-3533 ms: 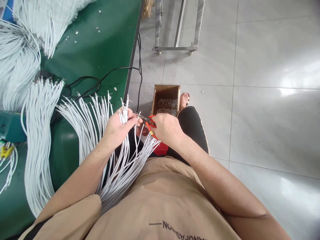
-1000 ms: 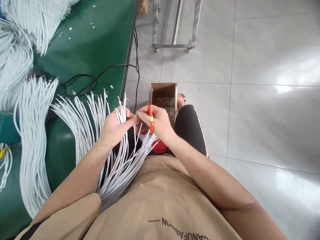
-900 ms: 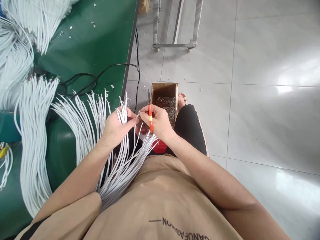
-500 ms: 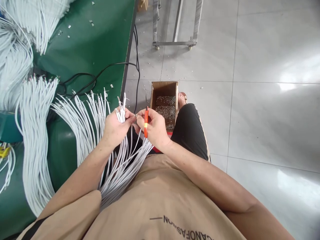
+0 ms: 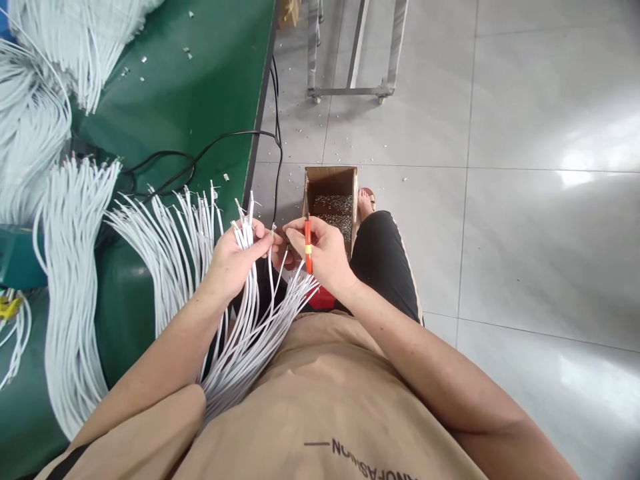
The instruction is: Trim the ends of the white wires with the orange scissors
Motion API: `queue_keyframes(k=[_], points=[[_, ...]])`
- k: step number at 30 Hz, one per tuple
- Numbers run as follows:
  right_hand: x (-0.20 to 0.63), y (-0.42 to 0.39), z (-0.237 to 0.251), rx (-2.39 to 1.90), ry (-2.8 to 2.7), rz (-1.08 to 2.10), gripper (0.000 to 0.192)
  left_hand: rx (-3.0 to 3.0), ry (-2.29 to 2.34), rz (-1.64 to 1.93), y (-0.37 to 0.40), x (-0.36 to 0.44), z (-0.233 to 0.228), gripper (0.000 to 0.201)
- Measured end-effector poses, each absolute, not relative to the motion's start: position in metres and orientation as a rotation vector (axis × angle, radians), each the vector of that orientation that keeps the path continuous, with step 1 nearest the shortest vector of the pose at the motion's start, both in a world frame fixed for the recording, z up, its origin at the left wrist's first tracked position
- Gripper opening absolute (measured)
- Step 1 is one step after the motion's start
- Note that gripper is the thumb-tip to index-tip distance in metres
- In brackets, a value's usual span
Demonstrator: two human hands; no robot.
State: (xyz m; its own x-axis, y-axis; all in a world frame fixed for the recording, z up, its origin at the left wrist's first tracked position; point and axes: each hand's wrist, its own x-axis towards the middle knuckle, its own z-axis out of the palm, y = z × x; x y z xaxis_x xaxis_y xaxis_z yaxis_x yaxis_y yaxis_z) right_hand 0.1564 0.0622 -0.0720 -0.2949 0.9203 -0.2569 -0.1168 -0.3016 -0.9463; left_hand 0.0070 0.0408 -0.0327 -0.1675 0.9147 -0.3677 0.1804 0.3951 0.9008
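My left hand is closed round several white cables, their cut ends sticking up above the fingers. One more cable is pinched near its tip between that thumb and forefinger. My right hand, just to the right, grips a small tool with an orange-red handle and a yellow band; its dark tip points away from me and its exact kind is hard to make out. The right thumb and forefinger are close together, a little apart from the pinched cable. A loose bundle of white cables rests across my lap beneath both hands.
A cardboard box holding small scraps stands on the tiled floor between my legs. On the green table at left lie white cable bundles and a black cord. A wheeled metal frame stands ahead.
My right hand has moved right with the tool, away from the left fingertips. The cable tip pinched by my left hand now shows. The view has shifted slightly.
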Motion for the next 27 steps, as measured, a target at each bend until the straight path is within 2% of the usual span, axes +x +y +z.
queue_keyframes(k=[6, 12, 15, 27], points=[[0.156, 0.063, -0.064, -1.139, -1.303, 1.607, 0.023, 0.957, 1.563, 0.853, 0.041, 0.011, -0.026, 0.028], [0.172, 0.068, -0.071, -1.393, -1.983, 1.147, 0.023, 0.914, 1.561, 0.808, 0.041, 0.009, -0.022, 0.033], [0.179, 0.067, -0.071, -1.405, -2.182, 1.017, 0.025, 0.926, 1.529, 0.819, 0.040, 0.011, -0.020, 0.032], [0.183, 0.069, -0.058, -1.421, -2.389, 0.958, 0.028, 0.961, 1.524, 0.820, 0.039, 0.011, -0.019, 0.028]])
